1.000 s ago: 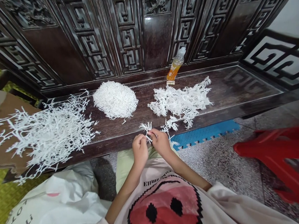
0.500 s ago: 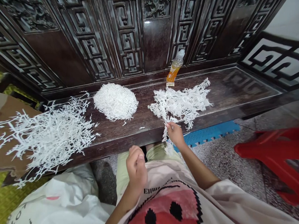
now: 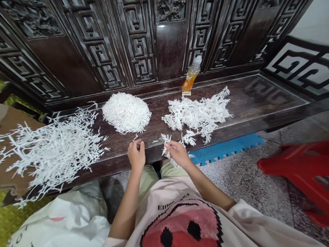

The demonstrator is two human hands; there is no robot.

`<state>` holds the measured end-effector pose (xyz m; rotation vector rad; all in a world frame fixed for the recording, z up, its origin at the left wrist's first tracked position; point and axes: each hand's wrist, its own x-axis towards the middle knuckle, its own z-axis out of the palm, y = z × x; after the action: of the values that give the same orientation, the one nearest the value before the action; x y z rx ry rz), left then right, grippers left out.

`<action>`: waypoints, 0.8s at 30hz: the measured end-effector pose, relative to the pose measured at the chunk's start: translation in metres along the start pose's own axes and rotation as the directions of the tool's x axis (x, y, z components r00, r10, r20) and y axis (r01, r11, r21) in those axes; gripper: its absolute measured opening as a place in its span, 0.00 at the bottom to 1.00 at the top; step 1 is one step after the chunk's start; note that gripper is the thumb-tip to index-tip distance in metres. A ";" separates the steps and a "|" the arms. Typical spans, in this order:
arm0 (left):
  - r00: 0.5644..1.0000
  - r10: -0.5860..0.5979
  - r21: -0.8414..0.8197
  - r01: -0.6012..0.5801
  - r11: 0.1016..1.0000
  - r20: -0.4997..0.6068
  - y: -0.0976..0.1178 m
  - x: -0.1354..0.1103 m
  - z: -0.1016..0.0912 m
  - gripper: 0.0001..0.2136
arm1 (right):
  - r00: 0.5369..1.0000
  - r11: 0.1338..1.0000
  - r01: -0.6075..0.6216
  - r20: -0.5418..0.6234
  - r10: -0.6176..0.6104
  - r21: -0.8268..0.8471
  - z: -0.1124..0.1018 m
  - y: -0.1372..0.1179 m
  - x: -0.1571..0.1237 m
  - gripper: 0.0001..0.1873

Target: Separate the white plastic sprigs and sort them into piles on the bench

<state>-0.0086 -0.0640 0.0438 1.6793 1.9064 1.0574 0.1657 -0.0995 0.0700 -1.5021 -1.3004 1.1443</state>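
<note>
The right hand [image 3: 177,153] pinches a white, feathery, plastic-looking sprig [image 3: 165,139] by the front edge of the dark brown wooden bench [image 3: 156,116], probably so both hands can reach it. The left hand [image 3: 136,155] has bent fingers; I can't tell if it holds anything

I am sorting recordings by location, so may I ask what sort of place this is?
Probably a room in a home, perhaps a living room: it has a dark wooden bench with a carved lattice back, a speckled floor and what looks like a red stool.
</note>
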 end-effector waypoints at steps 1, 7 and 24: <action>0.996 0.045 -0.073 -0.039 0.997 0.083 0.009 -0.007 -0.001 0.13 | 1.000 0.999 0.027 0.003 -0.026 -0.022 0.001 -0.001 0.001 0.13; 0.939 0.145 -0.232 -0.072 0.970 0.313 0.045 -0.040 0.006 0.15 | 0.982 0.979 0.178 0.075 -0.171 -0.099 0.004 -0.010 -0.001 0.11; 0.976 0.092 -0.250 -0.040 0.967 0.198 0.047 -0.054 0.009 0.14 | 0.967 0.841 0.224 0.006 -0.254 -0.492 0.021 0.002 -0.007 0.12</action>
<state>0.0409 -0.1131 0.0628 1.6502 1.5314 1.0480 0.1454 -0.1061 0.0641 -1.6481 -1.7718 0.6236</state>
